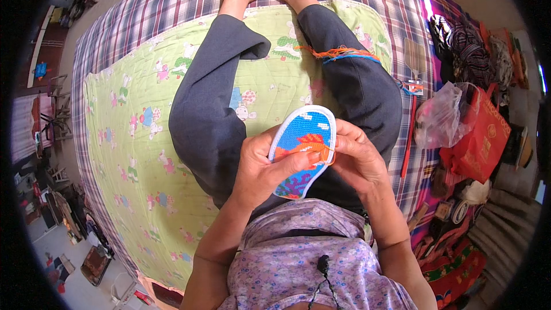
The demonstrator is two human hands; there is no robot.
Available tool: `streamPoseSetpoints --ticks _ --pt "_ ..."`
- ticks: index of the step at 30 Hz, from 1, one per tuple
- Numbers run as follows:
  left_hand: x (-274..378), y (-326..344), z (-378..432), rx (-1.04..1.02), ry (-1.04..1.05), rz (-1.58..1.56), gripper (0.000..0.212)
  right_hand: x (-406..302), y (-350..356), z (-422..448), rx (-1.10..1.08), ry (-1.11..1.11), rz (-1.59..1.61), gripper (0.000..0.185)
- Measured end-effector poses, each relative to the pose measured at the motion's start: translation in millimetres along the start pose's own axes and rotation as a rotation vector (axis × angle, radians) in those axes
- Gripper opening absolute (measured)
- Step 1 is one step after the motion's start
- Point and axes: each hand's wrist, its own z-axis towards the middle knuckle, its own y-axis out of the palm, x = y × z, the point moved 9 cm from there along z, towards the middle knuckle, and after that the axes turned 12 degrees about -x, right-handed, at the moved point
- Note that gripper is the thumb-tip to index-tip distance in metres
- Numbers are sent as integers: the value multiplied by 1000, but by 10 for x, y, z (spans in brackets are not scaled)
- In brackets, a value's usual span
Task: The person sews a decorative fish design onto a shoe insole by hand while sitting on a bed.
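Note:
An embroidered insole (303, 129) with a white bound edge stands tilted above my lap. It carries blue stitching, an orange and red figure, and purple patches lower down. My left hand (269, 168) grips its left side, thumb pressed across the orange part. At the right edge my right hand (363, 157) pinches the rim, its other fingers partly hidden behind. Orange thread (330, 157) loops over that rim beside my right fingertips; no needle can be made out. Loose orange and blue threads (344, 54) lie across my right trouser leg.
I sit on a plaid-covered bed (168, 0) with a green printed cloth (142, 172) under my legs. To the right lie a red strip (409, 137), more threads (411, 88), a clear plastic bag (443, 116), a red bag (482, 137) and piled fabrics (471, 51).

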Motion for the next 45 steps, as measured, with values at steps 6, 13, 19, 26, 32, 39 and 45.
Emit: streamPoseSetpoints --ticks 6,13,19,26,32,39,45 --pt "-38 70 29 -39 -32 -222 23 -48 90 -11 69 -53 41 15" --pt "-50 32 13 -35 -22 -509 27 -310 -207 -15 -79 -195 469 11" --pt "24 -8 101 -117 128 -760 48 -994 -1109 -569 301 -658 296 8" --pt "147 73 -18 -157 128 -775 28 -1339 -883 -910 647 -932 -666 10" --pt "9 -35 -84 67 -38 -615 26 -915 -106 -416 405 -578 -957 10" --pt "-123 -7 -73 90 -138 -559 23 -421 311 -206 254 -210 -955 10" --pt "-188 -45 -82 102 -151 -531 24 -408 438 -188 186 -214 -1045 19"
